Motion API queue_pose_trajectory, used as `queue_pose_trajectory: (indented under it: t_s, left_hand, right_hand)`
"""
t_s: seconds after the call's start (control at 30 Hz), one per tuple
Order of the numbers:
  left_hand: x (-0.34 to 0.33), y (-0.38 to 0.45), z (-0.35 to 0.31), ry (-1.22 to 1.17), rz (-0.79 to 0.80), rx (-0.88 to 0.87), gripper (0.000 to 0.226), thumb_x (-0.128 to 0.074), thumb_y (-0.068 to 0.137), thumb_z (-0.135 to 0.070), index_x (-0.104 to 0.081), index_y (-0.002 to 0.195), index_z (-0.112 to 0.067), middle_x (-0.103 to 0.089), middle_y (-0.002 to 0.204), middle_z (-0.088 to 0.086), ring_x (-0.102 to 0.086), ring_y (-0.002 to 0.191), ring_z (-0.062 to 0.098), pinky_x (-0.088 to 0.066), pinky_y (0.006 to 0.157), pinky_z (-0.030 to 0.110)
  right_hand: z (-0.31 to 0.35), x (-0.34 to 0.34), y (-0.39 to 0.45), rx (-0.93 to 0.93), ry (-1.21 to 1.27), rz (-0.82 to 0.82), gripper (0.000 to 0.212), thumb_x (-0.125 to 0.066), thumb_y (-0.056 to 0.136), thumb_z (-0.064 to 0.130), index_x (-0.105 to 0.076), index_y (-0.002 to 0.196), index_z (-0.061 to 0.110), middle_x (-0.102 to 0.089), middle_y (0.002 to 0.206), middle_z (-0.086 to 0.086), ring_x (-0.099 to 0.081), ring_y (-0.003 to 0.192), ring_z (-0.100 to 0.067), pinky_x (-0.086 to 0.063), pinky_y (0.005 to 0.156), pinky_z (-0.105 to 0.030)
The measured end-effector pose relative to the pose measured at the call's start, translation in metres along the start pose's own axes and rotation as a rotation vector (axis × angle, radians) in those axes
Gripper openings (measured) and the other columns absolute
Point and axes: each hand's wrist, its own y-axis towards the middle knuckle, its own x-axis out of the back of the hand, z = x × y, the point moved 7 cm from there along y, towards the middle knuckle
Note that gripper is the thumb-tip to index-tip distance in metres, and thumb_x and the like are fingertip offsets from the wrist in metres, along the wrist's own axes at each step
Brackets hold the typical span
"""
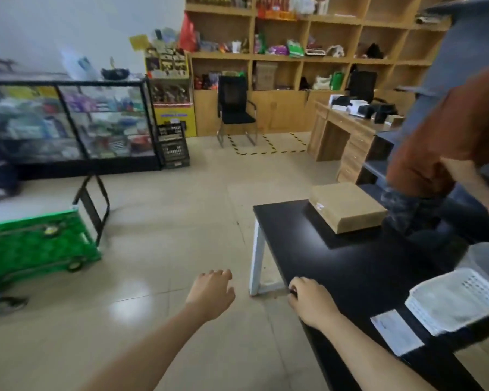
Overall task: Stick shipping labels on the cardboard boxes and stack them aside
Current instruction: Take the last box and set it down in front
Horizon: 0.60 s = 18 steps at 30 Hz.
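The left hand (212, 292) is hanging out over the tiled floor (158, 221), off the left edge of the black table (350, 266), its fingers loosely curled and carrying nothing. The right hand (311, 300) is resting on the near left edge of that table, fingers bent over the rim; something small and dark is showing at the fingertips, but whether the hand is actually pinching it cannot be told. Up at the far end of the table a flat cardboard box (346, 206) is lying on its own, with a small white mark on its near left corner, too blurred to read. Down at the near right, a white mesh tray (458, 303) is sitting tilted on the table with pale sheets inside, and just beside it a white shipping label (395, 333) is lying flat on the black surface, apart from the right hand. Another person in a rust-coloured top (446, 131) is standing at the far right of the table, close behind the box. Across the floor on the left, a green flatbed trolley (31, 249) is parked in front of a glass display case (68, 122), and wooden shelving (308, 52) is lining the back wall with a black chair (235, 108) in front.
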Motion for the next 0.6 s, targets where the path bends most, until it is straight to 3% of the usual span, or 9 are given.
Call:
queue_pose_trajectory:
  t_s: [0.27, 0.6]
  left_hand:
    - [-0.007, 0.068, 0.100, 0.047, 0.129, 0.145, 0.038, -0.040, 0.095, -0.035, -0.049, 0.125, -0.014, -0.057, 0.126, 0.007, -0.052, 0.117, 0.027, -0.038, 0.098, 0.035]
    - [0.007, 0.231, 0.148, 0.038, 0.199, 0.179, 0.042, -0.040, 0.096, -0.036, -0.047, 0.129, -0.013, -0.055, 0.130, 0.008, -0.052, 0.118, 0.028, -0.038, 0.099, 0.036]
  right_hand:
    - [0.075, -0.023, 0.116, 0.115, -0.091, 0.078, 0.025, -0.045, 0.094, 0.027, -0.058, 0.112, 0.016, -0.061, 0.117, -0.002, -0.056, 0.106, -0.023, -0.044, 0.086, -0.034]
    - [0.072, -0.021, 0.292, 0.069, 0.025, 0.169, 0.026, -0.042, 0.096, 0.022, -0.055, 0.115, 0.013, -0.057, 0.119, -0.002, -0.056, 0.104, -0.022, -0.048, 0.084, -0.034]
